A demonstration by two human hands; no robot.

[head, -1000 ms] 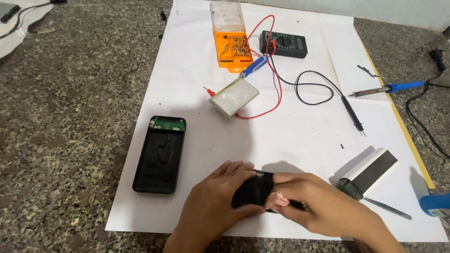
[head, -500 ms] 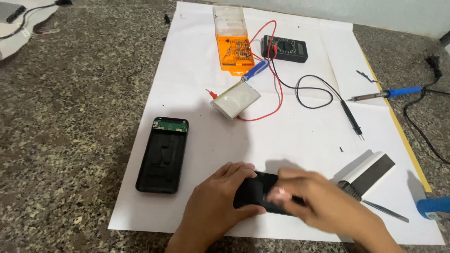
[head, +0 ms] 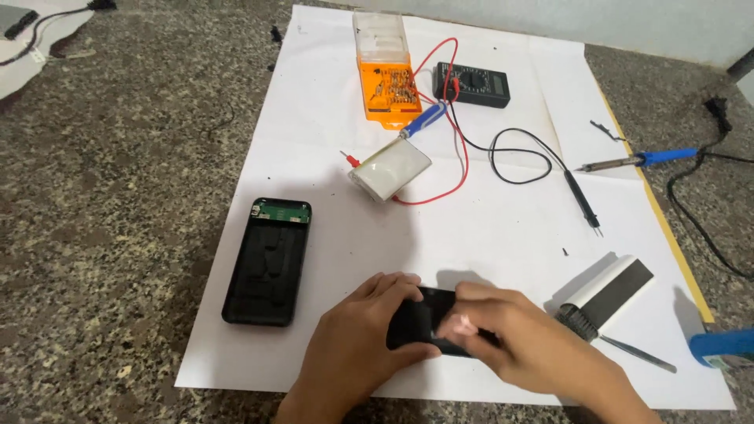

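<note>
Both hands grip a flat black cover piece (head: 424,318) low on the white paper sheet (head: 330,118). My left hand (head: 357,353) clasps its left end, thumb under it. My right hand (head: 518,341) covers its right end, fingers blurred on top. To the left lies an opened black power bank shell (head: 267,261) with a green circuit board at its far end. Farther back a silver flat battery cell (head: 391,169) rests with red wire attached.
At the back stand an orange screwdriver-bit case (head: 388,78), a blue screwdriver (head: 422,121) and a black multimeter (head: 472,82) with red and black leads. A blue soldering iron (head: 636,161) lies right. A black brush (head: 605,294), tweezers (head: 640,355) and a blue object (head: 722,347) sit near right. The floor is speckled stone.
The view has shifted a little. My right hand's fingers have slid over the top of the black cover piece; my left hand keeps its hold.
</note>
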